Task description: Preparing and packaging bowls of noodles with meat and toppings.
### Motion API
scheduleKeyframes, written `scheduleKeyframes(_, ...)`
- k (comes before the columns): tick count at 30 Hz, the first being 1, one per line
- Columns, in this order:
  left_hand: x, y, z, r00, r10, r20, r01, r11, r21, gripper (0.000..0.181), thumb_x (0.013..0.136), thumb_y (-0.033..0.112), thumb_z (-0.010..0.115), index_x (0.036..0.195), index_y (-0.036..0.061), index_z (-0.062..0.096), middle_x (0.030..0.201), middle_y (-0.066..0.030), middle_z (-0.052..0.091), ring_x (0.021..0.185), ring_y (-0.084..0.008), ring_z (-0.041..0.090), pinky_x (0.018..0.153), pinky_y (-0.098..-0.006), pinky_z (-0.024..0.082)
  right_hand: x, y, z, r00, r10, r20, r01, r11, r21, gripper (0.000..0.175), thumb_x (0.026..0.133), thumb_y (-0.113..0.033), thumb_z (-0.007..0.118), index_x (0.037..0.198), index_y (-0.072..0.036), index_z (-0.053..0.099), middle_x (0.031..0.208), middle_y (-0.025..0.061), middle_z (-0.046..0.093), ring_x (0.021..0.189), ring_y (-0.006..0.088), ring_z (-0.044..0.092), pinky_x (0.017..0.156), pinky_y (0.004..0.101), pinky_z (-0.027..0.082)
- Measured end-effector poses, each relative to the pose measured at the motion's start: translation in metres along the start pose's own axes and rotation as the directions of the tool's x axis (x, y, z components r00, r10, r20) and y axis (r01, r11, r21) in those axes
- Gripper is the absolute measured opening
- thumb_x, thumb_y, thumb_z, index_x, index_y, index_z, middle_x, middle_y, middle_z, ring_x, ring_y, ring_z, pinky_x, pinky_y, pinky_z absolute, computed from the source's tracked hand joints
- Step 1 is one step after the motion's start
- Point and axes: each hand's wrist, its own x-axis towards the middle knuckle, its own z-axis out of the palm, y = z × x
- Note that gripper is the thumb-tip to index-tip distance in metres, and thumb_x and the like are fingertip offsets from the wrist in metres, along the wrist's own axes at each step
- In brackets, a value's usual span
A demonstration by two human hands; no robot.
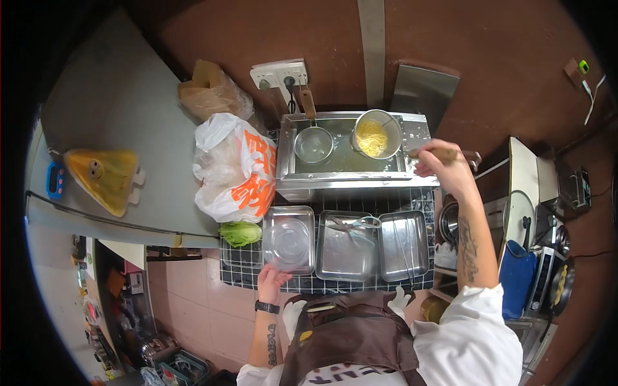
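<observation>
My right hand point(442, 161) grips the wooden handle of a metal noodle strainer point(396, 125). Its basket holds yellow noodles point(372, 139) and sits at the right part of a water-filled stainless steel cooker point(357, 183). My left hand point(272, 284) pinches the near rim of a clear plastic bowl point(289, 241). That bowl is over the leftmost metal tray point(309, 214), and I see nothing inside it. A second strainer point(314, 147) with a wooden handle rests in the cooker's left part. Kitchen scissors point(357, 226) lie across the middle tray point(345, 265).
Metal chopsticks point(403, 241) lie in the right tray point(420, 270). A head of lettuce point(240, 234) and a white plastic bag point(217, 178) stand left of the trays. A wall socket point(279, 73) is behind the cooker. Pans and a blue cloth point(516, 280) are at right.
</observation>
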Motion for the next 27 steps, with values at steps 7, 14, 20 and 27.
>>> scheduleKeyframes(7, -0.012, 0.015, 0.016, 0.986, 0.039, 0.165, -0.035, 0.999, -0.029, 0.010, 0.097, 0.012, 0.056, 0.100, 0.0030, 0.058, 0.102, -0.0095, 0.068, 0.093, -0.0223, 0.068, 0.079, -0.0358, 0.058, -0.028, 0.051, 0.039, 0.975, 0.031, -0.219, 0.046, 0.940, 0.337, 0.011, 0.093, -0.006, 0.059, 0.093, 0.004, 0.064, 0.087, 0.0134, 0.069, 0.079, 0.0180, 0.070, 0.073, 0.0293, 0.061)
scheduleKeyframes(14, -0.021, 0.012, 0.018, 0.952, -0.093, 0.293, 0.102, 0.995, -0.017, 0.004, 0.096, 0.007, 0.054, 0.093, 0.0064, 0.053, 0.140, -0.0165, 0.051, 0.106, -0.0331, 0.067, 0.080, -0.0377, 0.059, -0.025, 0.052, 0.060, 0.952, -0.003, -0.305, 0.125, 0.916, 0.381, 0.012, 0.092, -0.006, 0.059, 0.093, 0.005, 0.064, 0.094, 0.0132, 0.069, 0.079, 0.0173, 0.070, 0.072, 0.0263, 0.060)
scheduleKeyframes(20, -0.025, 0.003, 0.004, 0.959, -0.120, 0.257, 0.127, 0.992, -0.011, 0.003, 0.097, 0.007, 0.054, 0.094, 0.0067, 0.052, 0.141, -0.0171, 0.049, 0.105, -0.0322, 0.067, 0.080, -0.0377, 0.059, -0.028, 0.041, 0.068, 0.928, -0.080, -0.364, 0.196, 0.935, 0.296, 0.012, 0.091, -0.005, 0.060, 0.092, 0.006, 0.064, 0.091, 0.0138, 0.070, 0.077, 0.0176, 0.070, 0.070, 0.0260, 0.059)
scheduleKeyframes(27, -0.025, 0.000, -0.002, 0.963, -0.137, 0.232, 0.146, 0.989, -0.021, 0.005, 0.096, 0.007, 0.053, 0.092, 0.0071, 0.052, 0.142, -0.0176, 0.048, 0.099, -0.0288, 0.068, 0.079, -0.0387, 0.059, -0.015, 0.039, 0.068, 0.932, -0.095, -0.351, 0.205, 0.935, 0.289, 0.012, 0.092, -0.006, 0.058, 0.090, 0.005, 0.063, 0.091, 0.0160, 0.070, 0.077, 0.0197, 0.072, 0.071, 0.0275, 0.059)
